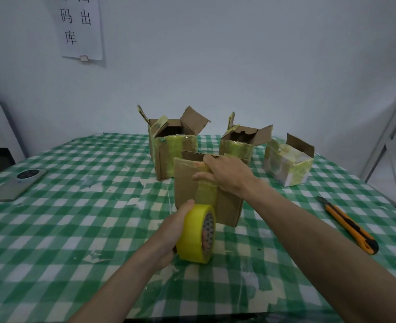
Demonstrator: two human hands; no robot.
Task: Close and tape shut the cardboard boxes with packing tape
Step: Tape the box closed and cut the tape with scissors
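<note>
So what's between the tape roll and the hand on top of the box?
In the head view, a strip of yellow tape runs from the tape roll up the box to the right hand.

Counter [75, 229], green check cloth. On it: four boxes [206, 197], phone [17, 185] far left, knife [348, 224] right.

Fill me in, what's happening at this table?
A person is taping a cardboard box shut. The right hand presses the top of the box, while the left hand pulls a yellow tape roll down its front, leaving a strip of tape. Three other boxes behind stand with flaps open. An orange utility knife and a phone lie on the checked tablecloth.
</note>
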